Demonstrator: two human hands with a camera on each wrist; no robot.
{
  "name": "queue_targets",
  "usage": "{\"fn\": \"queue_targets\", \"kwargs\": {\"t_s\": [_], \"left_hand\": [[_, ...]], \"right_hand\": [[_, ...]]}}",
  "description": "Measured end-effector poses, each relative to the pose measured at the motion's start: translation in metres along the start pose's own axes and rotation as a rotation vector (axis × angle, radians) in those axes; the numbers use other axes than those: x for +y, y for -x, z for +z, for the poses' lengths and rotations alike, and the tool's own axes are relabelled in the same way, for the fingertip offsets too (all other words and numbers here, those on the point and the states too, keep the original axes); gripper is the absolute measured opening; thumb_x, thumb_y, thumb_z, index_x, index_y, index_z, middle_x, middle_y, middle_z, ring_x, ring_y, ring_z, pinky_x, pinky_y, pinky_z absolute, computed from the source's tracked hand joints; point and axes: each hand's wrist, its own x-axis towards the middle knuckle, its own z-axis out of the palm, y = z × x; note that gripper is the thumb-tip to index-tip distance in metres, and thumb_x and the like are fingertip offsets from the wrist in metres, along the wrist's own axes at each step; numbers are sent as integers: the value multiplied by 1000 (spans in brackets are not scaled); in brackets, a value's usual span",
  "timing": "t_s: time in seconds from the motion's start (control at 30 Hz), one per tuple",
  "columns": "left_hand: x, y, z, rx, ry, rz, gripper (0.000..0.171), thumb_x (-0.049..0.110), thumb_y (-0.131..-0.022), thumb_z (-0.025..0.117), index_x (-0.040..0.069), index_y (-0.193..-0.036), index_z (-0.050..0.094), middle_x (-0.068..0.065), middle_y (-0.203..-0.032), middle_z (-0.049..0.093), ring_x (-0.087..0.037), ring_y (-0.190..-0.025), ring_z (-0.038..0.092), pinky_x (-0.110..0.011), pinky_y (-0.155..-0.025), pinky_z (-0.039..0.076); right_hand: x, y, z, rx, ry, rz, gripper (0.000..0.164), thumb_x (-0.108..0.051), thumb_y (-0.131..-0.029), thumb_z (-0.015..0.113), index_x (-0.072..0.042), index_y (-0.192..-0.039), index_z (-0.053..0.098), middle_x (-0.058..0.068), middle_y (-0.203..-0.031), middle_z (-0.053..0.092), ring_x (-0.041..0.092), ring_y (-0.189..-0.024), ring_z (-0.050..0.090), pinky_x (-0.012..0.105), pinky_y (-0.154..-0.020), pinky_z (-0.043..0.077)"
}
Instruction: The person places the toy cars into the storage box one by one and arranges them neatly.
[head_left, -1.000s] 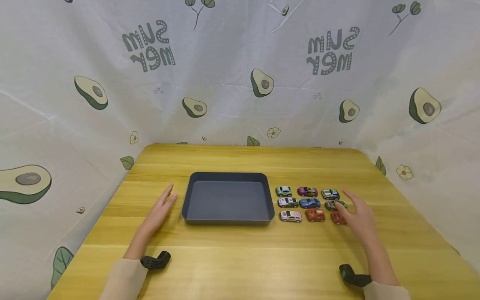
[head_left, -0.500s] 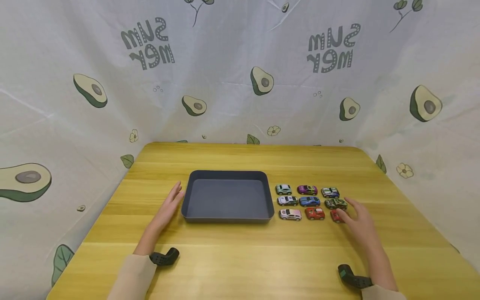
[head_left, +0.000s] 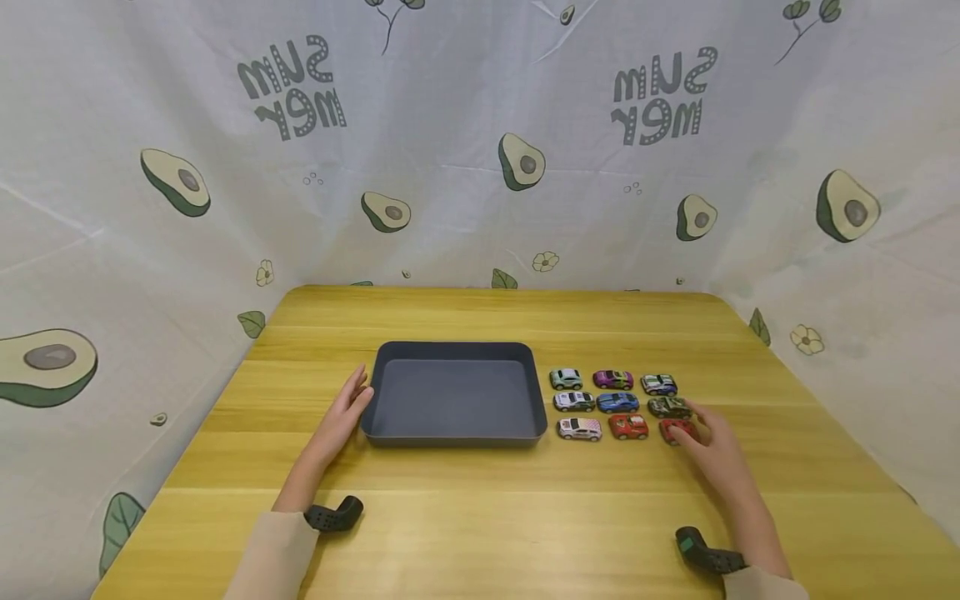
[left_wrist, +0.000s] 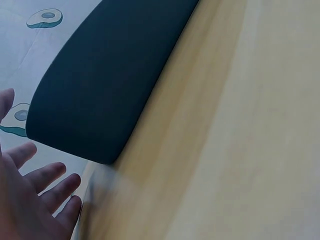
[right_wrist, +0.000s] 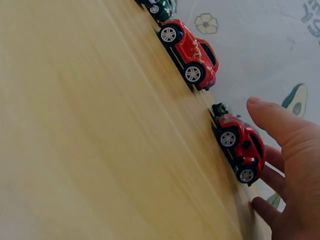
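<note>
My right hand [head_left: 718, 452] is at the red toy car [head_left: 677, 430] in the near right corner of a group of small toy cars. In the right wrist view, its thumb stands above this red car [right_wrist: 241, 145] with a gap, and the other fingers are behind it. The car sits on its wheels. Beside the left wall of a dark grey tray [head_left: 454, 442], my left hand [head_left: 334, 427] has its fingers spread and holds nothing. The left wrist view has those fingers near the tray's corner [left_wrist: 85, 100]; whether they touch it I cannot tell.
More toy cars stand in rows right of the tray, among them another red car [head_left: 628, 427], a blue car [head_left: 618, 402], a purple car [head_left: 613, 380] and a camouflage car [head_left: 669, 407]. All rest on a wooden table [head_left: 480, 525]. An avocado-print cloth [head_left: 450, 108] hangs around it.
My right hand has come nearer and lower to the near right red car. My left hand has moved right, closer to the tray. The cars and tray stay put.
</note>
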Motion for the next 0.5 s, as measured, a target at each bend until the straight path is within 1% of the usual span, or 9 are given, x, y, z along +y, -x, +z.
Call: {"fn": "queue_targets", "kwargs": {"t_s": [0.17,0.33,0.37,0.4,0.5], "left_hand": [[-4,1,1,-7,-29,9,58,31,-99,36,14,-147,11,-18,-151,16,-37,-137,19,-53,-111,17],[-6,1,1,-22,-3,18,54,32,-99,35,16,-147,16,-16,-151,17,-36,-138,20,-54,-111,16],[-7,1,1,-26,-4,19,54,33,-99,35,16,-147,17,-15,-151,17,-36,-138,19,-54,-111,16],[-7,1,1,-29,-2,21,53,33,-99,35,16,-147,18,-14,-152,17,-36,-138,18,-54,-111,15],[-8,2,0,-41,-23,20,53,35,-99,34,18,-146,20,-11,-153,14,-34,-140,13,-55,-112,11]], "right_hand": [[3,1,-1,-31,-74,35,69,-31,-92,53,4,-142,21,38,-139,21,56,-123,24,67,-95,25],[3,5,1,-58,-86,21,71,-27,-91,55,8,-141,18,39,-138,23,55,-123,25,64,-97,25],[2,5,1,-60,-86,20,72,-26,-91,56,9,-141,18,40,-138,24,55,-123,26,63,-97,25],[2,6,2,-64,-80,19,72,-26,-91,56,9,-141,18,39,-137,25,54,-123,28,58,-100,28],[3,6,3,-69,-69,10,71,-25,-91,56,9,-140,18,39,-136,28,53,-122,30,53,-100,31]]}}
